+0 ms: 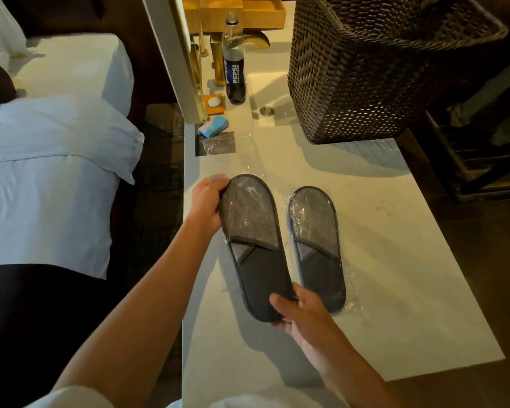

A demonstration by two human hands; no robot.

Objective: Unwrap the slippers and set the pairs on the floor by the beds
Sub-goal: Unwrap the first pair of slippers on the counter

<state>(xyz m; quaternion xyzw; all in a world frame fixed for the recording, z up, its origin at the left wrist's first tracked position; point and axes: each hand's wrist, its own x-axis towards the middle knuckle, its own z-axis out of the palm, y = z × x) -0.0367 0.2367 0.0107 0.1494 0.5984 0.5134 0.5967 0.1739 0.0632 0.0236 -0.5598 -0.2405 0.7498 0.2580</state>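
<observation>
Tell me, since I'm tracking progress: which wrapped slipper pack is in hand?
The left pack, gripped at its toe by the left hand and heel by the right hand. The other pack lies untouched on the counter.

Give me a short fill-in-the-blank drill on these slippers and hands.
1. The left hand grips the held slipper pack at its ____ end.
2. The right hand grips its ____ end.
3. The second pack lies on the ____ counter.
4. The bottle label reads ____.

Missing words: toe; heel; white; Pepsi
</observation>
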